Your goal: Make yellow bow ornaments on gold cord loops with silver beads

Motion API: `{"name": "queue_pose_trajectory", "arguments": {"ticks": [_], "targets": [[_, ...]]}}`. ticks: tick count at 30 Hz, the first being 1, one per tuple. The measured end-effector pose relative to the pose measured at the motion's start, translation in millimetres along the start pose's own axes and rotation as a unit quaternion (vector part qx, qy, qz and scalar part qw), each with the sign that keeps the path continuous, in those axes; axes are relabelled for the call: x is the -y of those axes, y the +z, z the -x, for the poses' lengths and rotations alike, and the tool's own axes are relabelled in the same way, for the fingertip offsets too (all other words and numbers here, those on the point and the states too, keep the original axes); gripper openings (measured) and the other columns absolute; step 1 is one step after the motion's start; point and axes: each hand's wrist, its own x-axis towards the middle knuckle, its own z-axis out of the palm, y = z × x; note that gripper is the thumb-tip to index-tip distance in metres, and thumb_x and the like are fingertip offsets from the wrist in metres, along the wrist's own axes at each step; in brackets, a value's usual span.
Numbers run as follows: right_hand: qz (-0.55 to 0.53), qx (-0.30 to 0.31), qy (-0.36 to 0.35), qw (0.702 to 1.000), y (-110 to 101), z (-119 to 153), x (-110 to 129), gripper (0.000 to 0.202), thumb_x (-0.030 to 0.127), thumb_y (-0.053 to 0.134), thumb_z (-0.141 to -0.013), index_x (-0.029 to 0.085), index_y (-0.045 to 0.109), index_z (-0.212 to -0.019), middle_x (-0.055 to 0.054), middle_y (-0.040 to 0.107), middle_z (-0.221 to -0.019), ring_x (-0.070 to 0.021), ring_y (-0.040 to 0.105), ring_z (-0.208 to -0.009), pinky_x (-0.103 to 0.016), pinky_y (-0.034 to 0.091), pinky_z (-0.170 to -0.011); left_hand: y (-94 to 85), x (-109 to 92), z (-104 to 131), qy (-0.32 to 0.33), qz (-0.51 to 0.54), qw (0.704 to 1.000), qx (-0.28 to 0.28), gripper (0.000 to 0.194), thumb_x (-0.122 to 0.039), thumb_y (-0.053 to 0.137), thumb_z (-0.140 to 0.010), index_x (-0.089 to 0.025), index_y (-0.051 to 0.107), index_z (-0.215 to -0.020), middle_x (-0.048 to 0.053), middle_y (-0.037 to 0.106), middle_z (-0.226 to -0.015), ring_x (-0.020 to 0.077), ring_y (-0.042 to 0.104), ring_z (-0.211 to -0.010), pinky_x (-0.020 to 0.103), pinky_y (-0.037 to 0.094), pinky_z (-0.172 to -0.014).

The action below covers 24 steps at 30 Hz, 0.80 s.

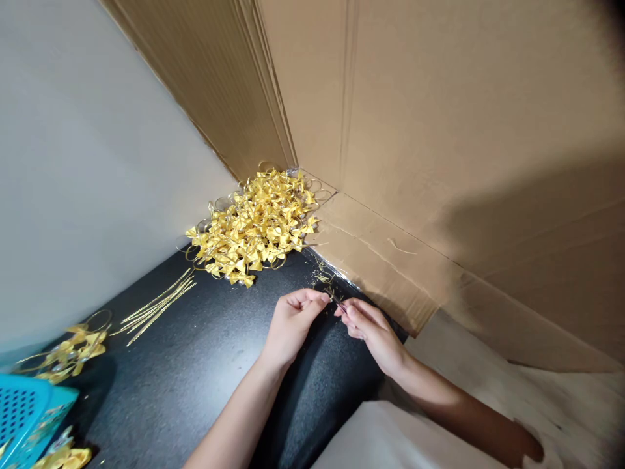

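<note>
My left hand (295, 320) is closed in a pinch over the black table (219, 345); what sits between its fingertips is too small to make out, though thin gold ends show beside them. Close on its right, my right hand (370, 324) is closed around a small, slim dark tool (340, 304), whose kind I cannot tell. The tool points at the left fingertips. Beyond both hands lies a heap of gold ribbon bows (258, 218) with thin gold wire loops. Small gold scraps (322, 277) are scattered just past my fingertips.
Several straight gold wires (159, 303) lie on the left of the table. More gold bows (73, 352) lie farther left, near a turquoise perforated basket (61, 397). Cardboard (415, 130) stands behind and right; a flap (375, 260) borders the table. A pale wall (88, 163) rises left.
</note>
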Motion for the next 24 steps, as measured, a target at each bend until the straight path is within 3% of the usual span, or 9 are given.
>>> {"name": "queue_pose_trajectory", "arguments": {"ticks": [9, 11, 13, 15, 19, 21, 24], "targets": [[0.006, -0.045, -0.017, 0.999, -0.7, 0.4, -2.3, 0.042, 0.058, 0.065, -0.081, 0.017, 0.064, -0.085, 0.000, 0.047, -0.070, -0.0090, 0.029, -0.057, -0.025, 0.020, -0.050, -0.8, 1.1, -2.8, -0.017, 0.012, 1.000, -0.017, 0.037, -0.048, 0.078, -0.066, -0.013, 0.066, -0.062, -0.008, 0.035, -0.046, 0.0050, 0.020, -0.046, 0.021, 0.015, -0.044], [0.064, -0.076, -0.054, 0.994, -6.0, 0.3, 3.8, 0.040, 0.057, 0.060, -0.085, 0.018, 0.065, -0.092, 0.000, 0.051, -0.071, -0.0105, 0.038, -0.058, -0.025, 0.029, -0.052, -1.7, 2.5, -3.6, -0.022, 0.015, 0.999, -0.027, 0.038, -0.048, 0.079, -0.065, -0.013, 0.065, -0.062, -0.009, 0.033, -0.046, 0.0048, 0.019, -0.046, 0.021, 0.014, -0.044], [0.175, -0.119, -0.128, 0.969, -15.6, -1.4, 14.7, 0.034, 0.052, 0.056, -0.091, 0.021, 0.065, -0.101, -0.004, 0.061, -0.083, -0.0154, 0.052, -0.069, -0.029, 0.041, -0.063, -2.6, 3.2, -4.2, -0.029, 0.022, 0.999, -0.029, 0.038, -0.048, 0.079, -0.065, -0.013, 0.063, -0.062, -0.010, 0.031, -0.046, 0.0045, 0.018, -0.045, 0.021, 0.013, -0.044], [0.313, -0.153, -0.218, 0.912, -28.0, -5.4, 28.3, 0.027, 0.043, 0.053, -0.094, 0.022, 0.065, -0.106, -0.008, 0.067, -0.099, -0.0211, 0.060, -0.088, -0.034, 0.045, -0.078, -3.7, 2.7, -4.6, -0.037, 0.041, 0.998, -0.030, 0.039, -0.048, 0.079, -0.065, -0.013, 0.063, -0.064, -0.010, 0.028, -0.045, 0.0042, 0.016, -0.044, 0.021, 0.012, -0.043], [0.566, -0.203, -0.302, 0.740, -50.8, -16.9, 47.4, 0.025, 0.037, 0.054, -0.094, 0.021, 0.069, -0.106, -0.011, 0.069, -0.102, -0.0266, 0.056, -0.095, -0.040, 0.043, -0.085, -9.3, -4.7, -3.3, -0.042, 0.165, 0.985, -0.024, 0.035, -0.044, 0.079, -0.067, -0.015, 0.059, -0.069, -0.012, 0.021, -0.047, 0.0042, 0.014, -0.043, 0.019, 0.013, -0.042], [0.644, -0.229, -0.301, 0.665, -58.5, -21.3, 47.3, 0.026, 0.037, 0.054, -0.094, 0.021, 0.071, -0.104, -0.011, 0.068, -0.103, -0.0277, 0.053, -0.094, -0.041, 0.041, -0.082, -15.6, -10.9, -0.7, -0.045, 0.277, 0.960, -0.013, 0.031, -0.039, 0.074, -0.075, -0.017, 0.054, -0.069, -0.012, 0.018, -0.050, 0.0053, 0.014, -0.043, 0.018, 0.016, -0.041], [0.702, -0.236, -0.290, 0.606, -66.8, -25.1, 40.3, 0.026, 0.038, 0.053, -0.094, 0.023, 0.073, -0.103, -0.011, 0.065, -0.107, -0.0288, 0.050, -0.095, -0.040, 0.039, -0.077, -28.8, -20.0, 7.6, -0.026, 0.444, 0.896, -0.008, 0.026, -0.034, 0.059, -0.089, -0.018, 0.051, -0.071, -0.010, 0.015, -0.053, 0.0074, 0.017, -0.042, 0.019, 0.022, -0.040]]}}
